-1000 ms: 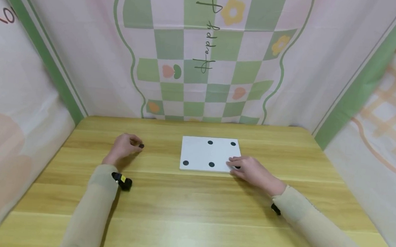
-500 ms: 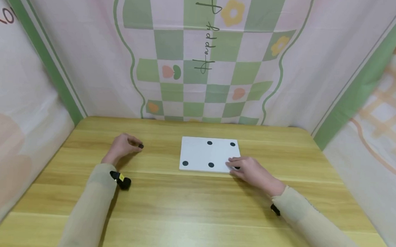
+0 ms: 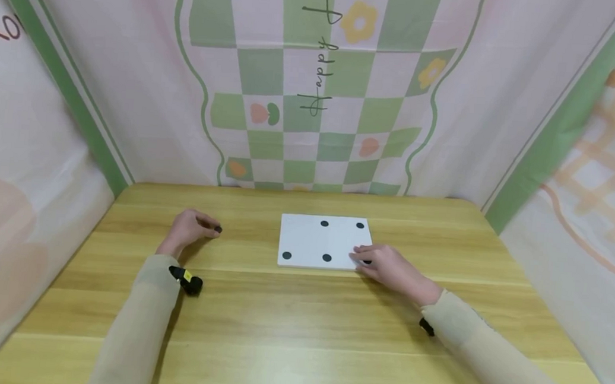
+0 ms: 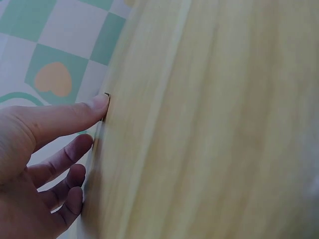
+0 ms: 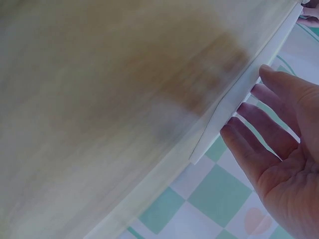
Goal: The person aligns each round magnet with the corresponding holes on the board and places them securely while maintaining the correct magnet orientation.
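Note:
On the table's left part, my left hand (image 3: 189,228) pinches a small black disc (image 3: 218,229) between thumb and fingers, low over the wood. The left wrist view shows only a thin dark edge of the disc at the thumb tip. A flat white board (image 3: 304,239) with several black round spots lies at the middle. My right hand (image 3: 390,270) rests its fingertips on the board's front right corner, partly covering a black spot there. Seen from the right wrist, its fingers (image 5: 271,129) are fairly straight and touch the board's surface.
The wooden table (image 3: 255,331) stretches in front of the board and between the hands. Printed cloth hangs behind the table (image 3: 339,117) and on both sides. A small black device (image 3: 186,280) is strapped at the left sleeve cuff.

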Demonstrator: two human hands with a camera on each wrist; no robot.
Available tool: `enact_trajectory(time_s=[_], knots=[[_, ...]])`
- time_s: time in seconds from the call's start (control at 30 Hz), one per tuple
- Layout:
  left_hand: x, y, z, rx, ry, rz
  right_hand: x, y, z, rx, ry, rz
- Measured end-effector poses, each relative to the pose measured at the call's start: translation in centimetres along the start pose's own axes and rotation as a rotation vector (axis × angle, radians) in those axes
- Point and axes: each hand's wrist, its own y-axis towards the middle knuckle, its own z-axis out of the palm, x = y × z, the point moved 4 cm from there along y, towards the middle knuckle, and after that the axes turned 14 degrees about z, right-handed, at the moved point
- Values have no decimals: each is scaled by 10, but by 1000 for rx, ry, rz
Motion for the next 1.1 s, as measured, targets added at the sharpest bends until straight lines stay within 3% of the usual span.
enact_trajectory(time_s=[0.5,1.1], knots=[[-1,1,0,-6,-2,-7,-1,0,1,7,1,19],[0,3,2,-25,26,47,-2,0,2,-2,2,9]])
